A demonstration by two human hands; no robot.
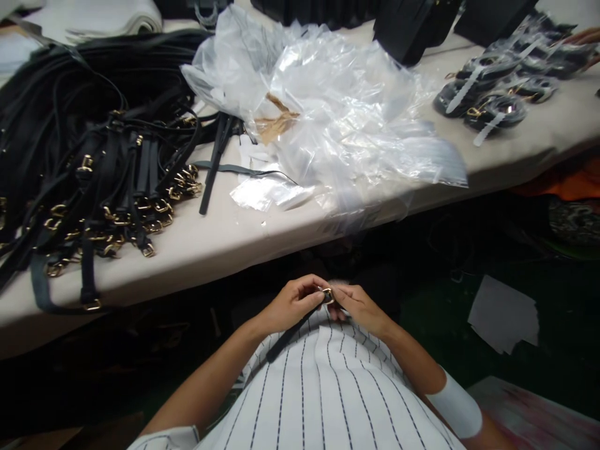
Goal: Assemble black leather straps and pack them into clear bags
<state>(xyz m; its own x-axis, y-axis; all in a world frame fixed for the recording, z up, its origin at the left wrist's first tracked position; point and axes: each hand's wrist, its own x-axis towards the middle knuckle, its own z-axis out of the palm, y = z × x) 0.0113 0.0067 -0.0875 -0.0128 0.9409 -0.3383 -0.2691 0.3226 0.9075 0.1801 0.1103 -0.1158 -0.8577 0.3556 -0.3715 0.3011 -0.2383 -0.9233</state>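
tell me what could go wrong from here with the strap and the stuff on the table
The strap is held at its buckle end, between left hand and right hand, off the table; it could slip and drop.

The pile jumbles straps with gold buckles, so pulling one out might snag others.

Clear bags lie loose up to the front edge; a knock may tip some off.

A workshop, most likely for making or packing belts: a cloth-covered bench (225, 234) heaped with black straps (100, 159) and gold buckles (149, 250), a mound of clear plastic bags (347, 90), plastic-wrapped black coils (504, 114) bearing white strips (465, 92)
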